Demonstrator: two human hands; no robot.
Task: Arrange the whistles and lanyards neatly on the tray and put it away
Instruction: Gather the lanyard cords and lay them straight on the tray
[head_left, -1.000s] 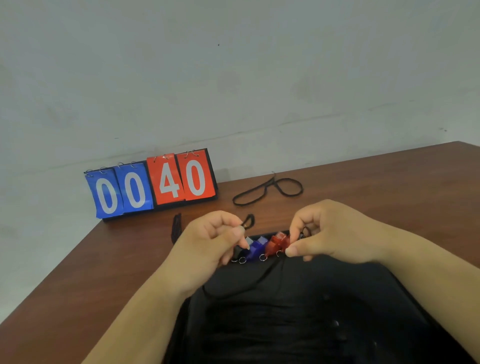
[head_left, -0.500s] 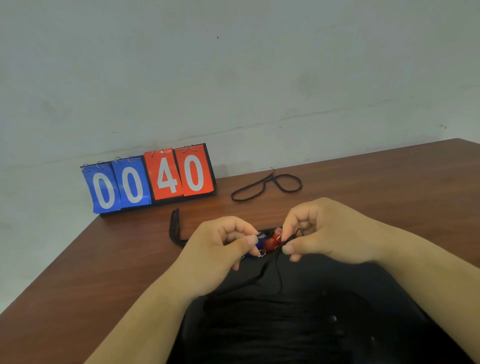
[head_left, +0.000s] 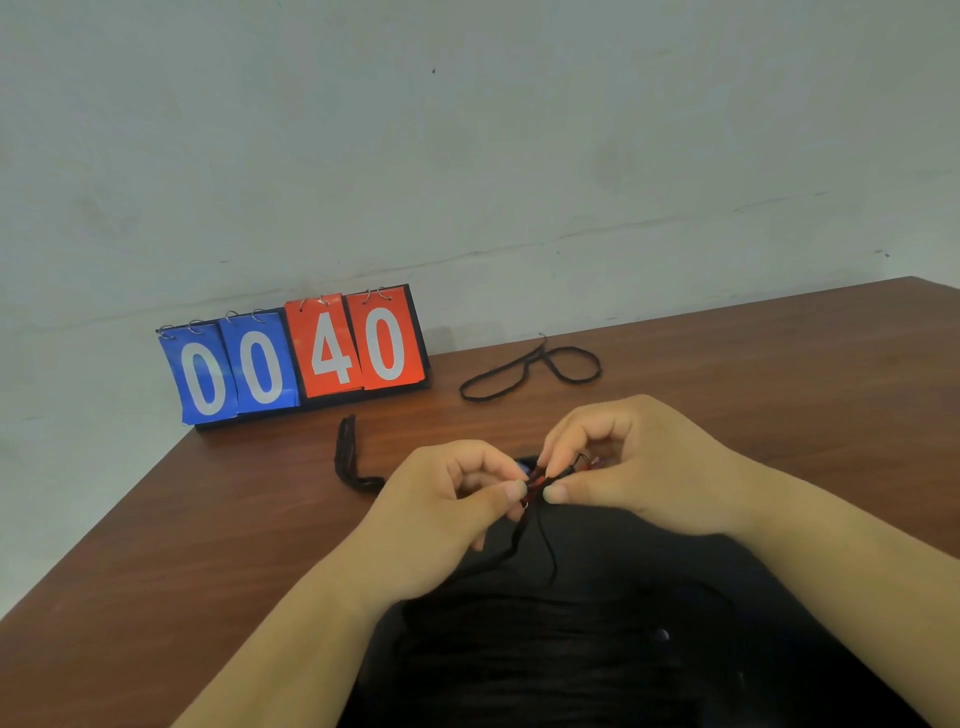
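Over the near middle of a brown wooden counter (head_left: 156, 545), a person's left hand (head_left: 447, 504) and right hand (head_left: 644, 467) meet tip to tip, backs turned up to the camera, forearms reaching in from 7 and 5 o'clock. Both sets of fingers (head_left: 493, 462) are curled. Thumb and forefinger of each hand pinch a small red whistle (head_left: 536, 480) from opposite sides, the left from 9 o'clock, the right from 3 o'clock, while the other fingers fold in toward the palms. A black lanyard (head_left: 522, 540) hangs from the whistle toward 6 o'clock and trails onto a black tray (head_left: 623, 634), which fills the lower middle of the frame beneath the wrists. The tray's surface is too dark to show what else lies on it. The whistle is held at the tray's far edge, mostly hidden by the thumbs. A glimpse of red shows under the right hand's knuckles, too small to identify.

Beyond the hands, at 12 o'clock, a loose lanyard (head_left: 530, 371) lies in a twisted loop on the wood, well apart from the tray. At 9 o'clock of the left hand, a bundled lanyard (head_left: 348, 457) lies folded on the counter, its near end passing behind that hand. At 10 o'clock a flip scoreboard (head_left: 296, 358) stands against the pale wall (head_left: 467, 130), its blue cards reading 00 and its red cards 40.
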